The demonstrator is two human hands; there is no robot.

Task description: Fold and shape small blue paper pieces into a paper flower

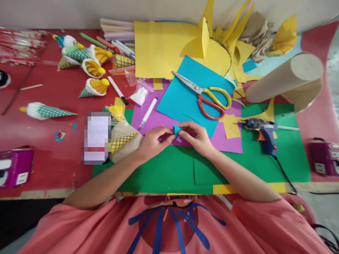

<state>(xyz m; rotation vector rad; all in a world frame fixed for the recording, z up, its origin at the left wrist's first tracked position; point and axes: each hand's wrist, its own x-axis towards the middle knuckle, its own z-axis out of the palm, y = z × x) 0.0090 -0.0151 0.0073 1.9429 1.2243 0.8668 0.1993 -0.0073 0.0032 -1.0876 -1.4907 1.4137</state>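
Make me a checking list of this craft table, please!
Surface: red table, covered by a green sheet and a purple sheet.
Job's things: blue paper piece, blue paper sheet, scissors, glue gun.
Clutter: paper cones, white marker, yellow paper, cardboard roll.
Grippers: left hand and right hand both pinch the blue paper piece.
Cables: black cord runs from the glue gun toward the near edge.
Surroundings: pale wall behind; purple boxes at both sides.

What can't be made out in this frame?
Head view: blue paper piece, mostly covered by the left hand and right hand pinching it; shape unclear.
Head view: pixelated block, blurred; contents unreadable.
Head view: purple box, cut by left edge.
Head view: second purple box, cut by right edge.
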